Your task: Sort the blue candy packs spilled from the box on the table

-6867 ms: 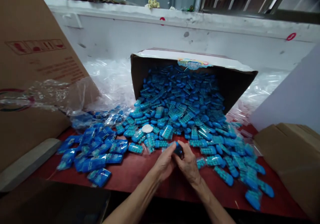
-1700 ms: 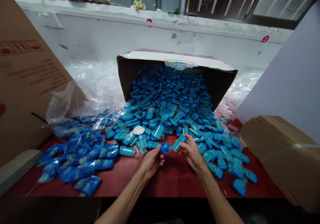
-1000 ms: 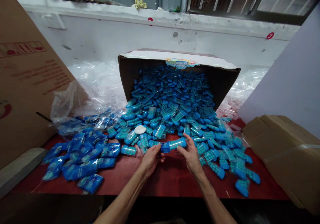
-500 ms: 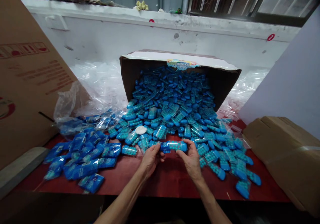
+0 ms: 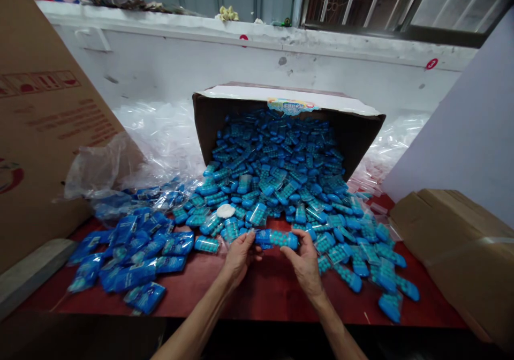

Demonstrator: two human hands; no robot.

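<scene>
Over the table's front middle, my two hands stretch a blue packet with turquoise beads point(image 5: 283, 239) between them, lying level. My left hand point(image 5: 240, 255) pinches its left end, where the blue wrapping looks dark and crinkled. Around the rounded blue right end, the thumb and fingers of my right hand point(image 5: 304, 258) are closed. Just behind lie many loose bead packets point(image 5: 257, 214) of the same kind, spilling from a cardboard box point(image 5: 363, 145) tipped on its side. To the left is a pile of printed blue pouches point(image 5: 132, 271).
A crumpled clear plastic bag point(image 5: 100, 167) lies behind the pouches. A tall carton point(image 5: 44, 135) stands at the left, a brown box point(image 5: 461, 258) at the right. A white round piece point(image 5: 225, 210) rests on the packets. The red table point(image 5: 261, 295) ends at a front edge.
Both hands keep hold of the packet, which sits slightly lower in view. The view has shifted a little, and the clear bag at left bulges further left.
</scene>
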